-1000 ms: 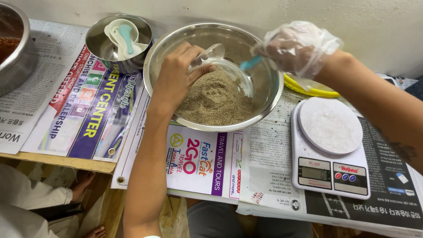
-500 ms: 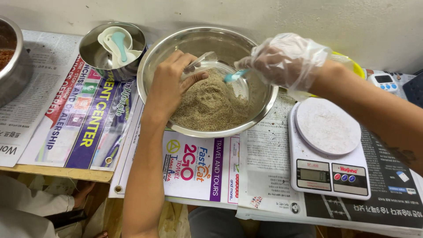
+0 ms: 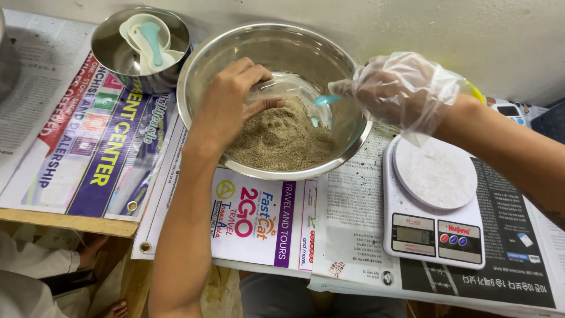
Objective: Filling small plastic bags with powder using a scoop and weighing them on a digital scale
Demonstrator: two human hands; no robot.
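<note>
Ground brownish powder [image 3: 279, 138] is heaped in a large steel mixing bowl [image 3: 344, 147] set at the far middle of the paper-covered table. A small clear plastic bag [image 3: 288, 88] is held at its mouth by the bare left hand [image 3: 226, 103], fingers pinched closed on the film, just above the powder heap. The right hand [image 3: 400, 88], covered by a loose transparent glove, is closed around the handle of a small light-blue plastic spoon [image 3: 323, 100]; the spoon's tip is positioned at the bag's opening, inside the bowl.

A white digital kitchen scale [image 3: 435, 203] is placed to the right of the bowl, near side, its round platter dusted with fine residue and well apart from both hands. A smaller steel bowl [image 3: 112, 53] stands at the far left, just beside the large bowl, with pale measuring spoons [image 3: 147, 38] resting inside it. Newspaper sheets [image 3: 359, 218] and a printed banner [image 3: 100, 141] are spread under everything. A timer's edge is partly visible at far right.
</note>
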